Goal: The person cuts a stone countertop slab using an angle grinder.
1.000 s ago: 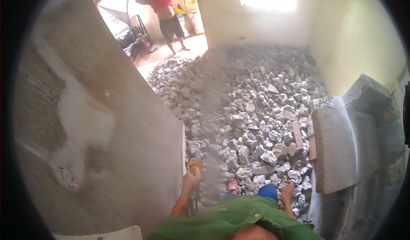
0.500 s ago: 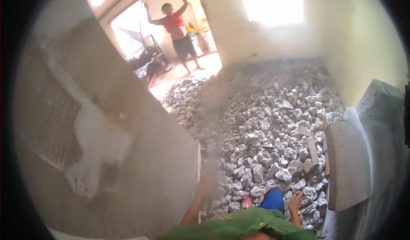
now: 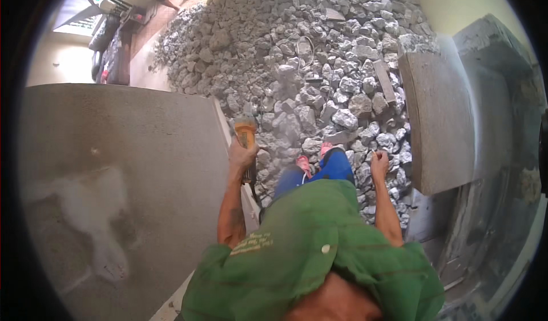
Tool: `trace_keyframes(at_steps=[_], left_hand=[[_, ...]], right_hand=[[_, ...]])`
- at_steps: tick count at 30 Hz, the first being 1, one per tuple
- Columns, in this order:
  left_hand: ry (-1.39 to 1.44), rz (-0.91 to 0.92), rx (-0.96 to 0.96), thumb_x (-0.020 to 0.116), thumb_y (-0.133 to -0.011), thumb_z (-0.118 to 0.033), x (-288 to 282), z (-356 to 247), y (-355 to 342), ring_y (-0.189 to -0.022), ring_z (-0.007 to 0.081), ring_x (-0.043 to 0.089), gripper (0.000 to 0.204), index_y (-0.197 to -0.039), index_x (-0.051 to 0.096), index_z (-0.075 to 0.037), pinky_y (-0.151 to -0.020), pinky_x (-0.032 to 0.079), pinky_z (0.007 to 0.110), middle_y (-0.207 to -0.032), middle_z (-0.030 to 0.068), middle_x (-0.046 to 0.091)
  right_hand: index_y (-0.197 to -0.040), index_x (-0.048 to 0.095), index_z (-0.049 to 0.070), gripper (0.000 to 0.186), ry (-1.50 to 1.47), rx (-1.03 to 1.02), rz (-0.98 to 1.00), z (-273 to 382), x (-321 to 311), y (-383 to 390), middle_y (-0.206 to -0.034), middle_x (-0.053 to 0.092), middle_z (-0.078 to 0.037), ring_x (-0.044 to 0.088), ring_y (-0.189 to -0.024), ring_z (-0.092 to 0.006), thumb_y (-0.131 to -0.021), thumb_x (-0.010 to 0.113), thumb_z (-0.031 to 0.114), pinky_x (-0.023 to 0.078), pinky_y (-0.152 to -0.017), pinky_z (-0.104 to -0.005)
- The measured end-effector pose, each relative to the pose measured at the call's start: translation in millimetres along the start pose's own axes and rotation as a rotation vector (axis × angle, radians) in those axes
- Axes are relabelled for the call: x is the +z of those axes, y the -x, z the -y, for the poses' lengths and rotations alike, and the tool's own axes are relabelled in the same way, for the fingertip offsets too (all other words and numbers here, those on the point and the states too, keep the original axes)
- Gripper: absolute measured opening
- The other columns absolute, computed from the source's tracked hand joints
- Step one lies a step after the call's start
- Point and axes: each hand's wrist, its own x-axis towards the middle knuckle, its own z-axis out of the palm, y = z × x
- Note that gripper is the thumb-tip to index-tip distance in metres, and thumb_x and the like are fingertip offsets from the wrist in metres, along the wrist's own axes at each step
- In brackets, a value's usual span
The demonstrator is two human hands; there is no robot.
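Left hand point(image 3: 242, 154) clamped round orange grinder point(image 3: 246, 133), held at the edge of the grey slab point(image 3: 125, 167) beside the rubble point(image 3: 319, 64). Right hand point(image 3: 379, 163) hangs fisted, empty. Better both hands on it, feet point(image 3: 303, 164) clear

My green shirt, blue trousers and pink sandals, seen from above.

I wear a loose green short-sleeved shirt point(image 3: 319, 252) with a small pale button on the front and yellowish printed lettering on the left sleeve; both forearms are bare below the sleeves, with a dark mark on the left one. My trousers point(image 3: 319, 172) are bright blue, and pink sandals point(image 3: 304, 164) show on my feet.
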Motion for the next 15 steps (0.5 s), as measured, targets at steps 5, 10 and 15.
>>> trace_keyframes(at_steps=[5, 10, 15], left_hand=[[-0.029, -0.066, 0.124, 0.070, -0.065, -0.025, -38, -68, -32, -0.089, 0.0336, 0.065, 0.054, -0.108, 0.056, 0.004, -0.079, 0.051, 0.040, -0.092, 0.0203, 0.066], [0.065, -0.149, 0.289, 0.070, -0.066, -0.022, -100, -94, -90, -0.080, 0.0288, 0.066, 0.051, -0.107, 0.056, 0.003, -0.073, 0.052, 0.038, -0.091, 0.0168, 0.066], [0.617, 0.058, 0.485, 0.070, -0.071, -0.015, -147, -88, -196, -0.072, 0.0136, 0.061, 0.041, -0.107, 0.057, 0.001, -0.063, 0.050, 0.030, -0.089, 0.0067, 0.064]], right_hand=[[-0.092, 0.058, 0.003, 0.009, -0.095, -0.125, -0.085, 0, -6, -16, -0.079, 0.062, -0.010, 0.058, -0.066, -0.0187, -0.085, 0.057, 0.009, 0.048, -0.058, -0.0336], [-0.094, 0.059, 0.002, 0.012, -0.079, -0.077, -0.140, -9, 23, -38, -0.077, 0.060, -0.010, 0.058, -0.064, -0.0175, -0.085, 0.052, 0.005, 0.048, -0.058, -0.0325], [-0.093, 0.059, 0.001, 0.012, -0.128, -0.166, -0.312, 12, 91, -39, -0.077, 0.060, -0.010, 0.059, -0.071, -0.0215, -0.085, 0.056, 0.008, 0.048, -0.066, -0.0350]])
